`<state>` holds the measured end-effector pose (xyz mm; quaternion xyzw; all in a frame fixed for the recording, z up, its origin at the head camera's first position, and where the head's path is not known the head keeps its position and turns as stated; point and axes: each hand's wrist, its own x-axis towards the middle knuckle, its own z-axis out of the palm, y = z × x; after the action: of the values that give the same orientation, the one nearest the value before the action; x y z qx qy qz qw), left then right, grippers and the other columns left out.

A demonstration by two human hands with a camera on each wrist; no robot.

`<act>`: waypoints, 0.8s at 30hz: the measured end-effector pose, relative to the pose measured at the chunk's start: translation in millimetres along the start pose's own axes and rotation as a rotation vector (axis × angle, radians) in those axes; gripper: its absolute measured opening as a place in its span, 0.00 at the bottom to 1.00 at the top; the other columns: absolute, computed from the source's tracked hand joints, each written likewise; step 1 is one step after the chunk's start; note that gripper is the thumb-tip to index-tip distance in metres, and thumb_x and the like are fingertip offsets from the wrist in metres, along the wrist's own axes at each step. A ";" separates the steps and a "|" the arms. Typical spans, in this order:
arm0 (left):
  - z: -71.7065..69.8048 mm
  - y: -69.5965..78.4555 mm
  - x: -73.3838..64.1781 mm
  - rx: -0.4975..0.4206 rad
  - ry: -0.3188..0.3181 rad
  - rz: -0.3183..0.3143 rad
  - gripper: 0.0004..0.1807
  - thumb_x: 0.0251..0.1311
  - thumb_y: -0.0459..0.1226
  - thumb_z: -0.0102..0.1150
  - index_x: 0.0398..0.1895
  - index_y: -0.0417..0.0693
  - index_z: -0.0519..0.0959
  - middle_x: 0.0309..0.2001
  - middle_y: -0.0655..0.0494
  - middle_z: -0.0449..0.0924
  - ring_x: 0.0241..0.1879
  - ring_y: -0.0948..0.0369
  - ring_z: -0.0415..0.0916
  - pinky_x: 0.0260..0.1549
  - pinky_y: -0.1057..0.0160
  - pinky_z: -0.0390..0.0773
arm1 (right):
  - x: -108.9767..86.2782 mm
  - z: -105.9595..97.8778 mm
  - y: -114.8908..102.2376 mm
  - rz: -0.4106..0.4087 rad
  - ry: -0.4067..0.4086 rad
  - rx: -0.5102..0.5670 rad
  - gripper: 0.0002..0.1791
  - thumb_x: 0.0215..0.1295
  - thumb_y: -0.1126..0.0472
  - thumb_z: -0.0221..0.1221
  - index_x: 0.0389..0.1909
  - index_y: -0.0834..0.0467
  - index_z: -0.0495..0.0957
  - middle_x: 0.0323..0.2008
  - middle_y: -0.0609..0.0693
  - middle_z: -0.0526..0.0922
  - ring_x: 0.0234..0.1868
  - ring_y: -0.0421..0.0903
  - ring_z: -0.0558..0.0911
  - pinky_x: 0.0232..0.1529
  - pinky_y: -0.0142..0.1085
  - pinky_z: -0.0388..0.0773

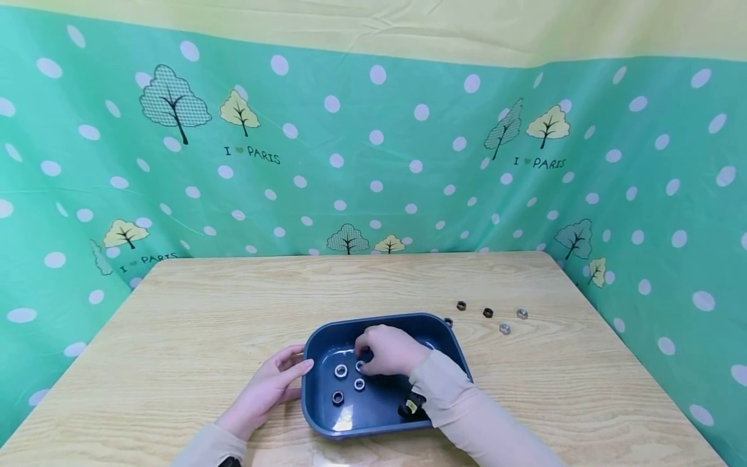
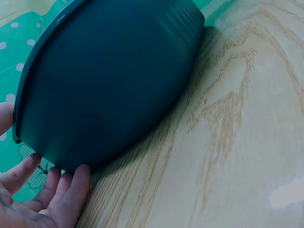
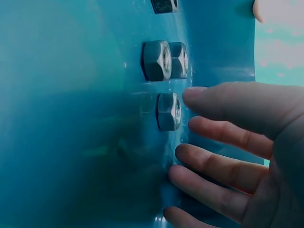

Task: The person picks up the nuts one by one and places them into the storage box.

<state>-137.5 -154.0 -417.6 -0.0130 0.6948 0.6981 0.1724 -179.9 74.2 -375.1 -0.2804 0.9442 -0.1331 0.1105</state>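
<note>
A dark blue plastic tray [image 1: 385, 425] stands on the table. My left hand [image 1: 271, 386] holds its left side, thumb over the rim and fingers against the outer wall. Inside the tray, my right hand [image 1: 391, 350] reaches down with its fingers spread apart. Its thumb tip is right beside a silver hex nut [image 3: 168, 111]. Two more silver nuts lie close by, one larger nut [image 1: 341, 371] and one smaller nut [image 1: 359, 384]. A dark nut [image 1: 338, 397] sits nearer the tray's front. The right forearm hides part of the tray.
Beyond the tray's right end, two dark nuts [image 1: 487, 312] and two silver nuts [image 1: 505, 329] lie on the wooden table [image 1: 222, 311]. Another dark nut [image 1: 448, 322] shows right at the tray's back right corner. A green dotted cloth [image 1: 373, 194] hangs behind the table and along its sides.
</note>
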 end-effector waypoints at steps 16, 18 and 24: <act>0.6 -0.2 -0.2 0.006 0.012 -0.007 0.32 0.64 0.40 0.55 0.65 0.32 0.59 0.60 0.34 0.65 0.45 0.60 0.77 0.46 0.54 0.82 | -1.5 -7.2 4.9 0.010 0.018 0.112 0.10 0.57 0.54 0.65 0.39 0.51 0.83 0.35 0.44 0.82 0.34 0.38 0.75 0.37 0.31 0.77; 0.8 0.2 0.7 0.011 0.011 -0.008 0.32 0.64 0.41 0.55 0.65 0.32 0.59 0.61 0.33 0.64 0.46 0.60 0.77 0.47 0.54 0.82 | -0.8 -8.7 7.9 0.007 0.007 0.156 0.10 0.57 0.54 0.65 0.39 0.51 0.83 0.33 0.43 0.81 0.32 0.38 0.74 0.34 0.30 0.75; 0.2 1.1 0.7 0.014 -0.005 -0.007 0.32 0.64 0.40 0.55 0.66 0.32 0.59 0.62 0.32 0.62 0.47 0.60 0.77 0.47 0.53 0.82 | -1.4 -15.1 13.1 -0.041 -0.049 0.273 0.10 0.57 0.54 0.64 0.39 0.53 0.82 0.32 0.41 0.80 0.32 0.36 0.75 0.33 0.28 0.75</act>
<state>-138.5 -153.7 -416.7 -0.0124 0.6992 0.6927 0.1768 -189.6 88.5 -364.8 -0.2854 0.9083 -0.2558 0.1677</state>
